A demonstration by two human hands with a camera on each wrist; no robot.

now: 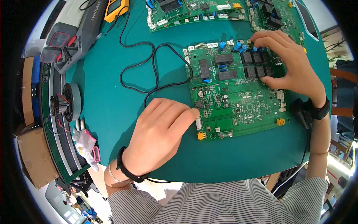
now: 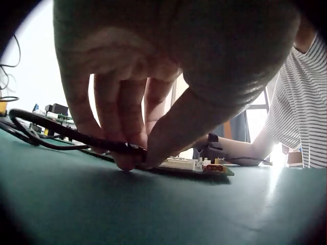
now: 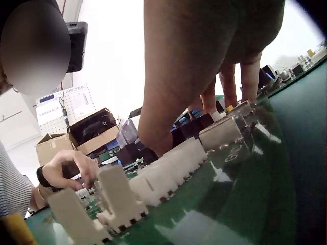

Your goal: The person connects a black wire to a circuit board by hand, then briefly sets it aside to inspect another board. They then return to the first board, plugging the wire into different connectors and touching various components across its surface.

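Observation:
The green circuit board [image 1: 223, 121] lies flat on the table. At its left edge, beside a white connector [image 1: 198, 123], is the left hand [image 1: 158, 130], palm down with bent fingers. The left wrist view has this hand [image 2: 153, 92] pinching the black cable [image 2: 61, 131] between thumb and fingers; the cable's end is hidden there. Across the board's upper right, the right hand [image 1: 294, 67] spans a block of black relays [image 1: 250, 72], thumb at the lower side and fingertips by the blue capacitors [image 1: 237, 46]. Seen from the right wrist, white connectors [image 3: 168, 171] stand near the thumb.
More circuit boards [image 1: 194, 10] lie along the table's back. A yellow device [image 1: 115, 10] and a grey tool case [image 1: 71, 41] stand at the back left. The black cable [image 1: 154, 71] loops left of the board. A glove [image 1: 85, 143] lies near the left edge.

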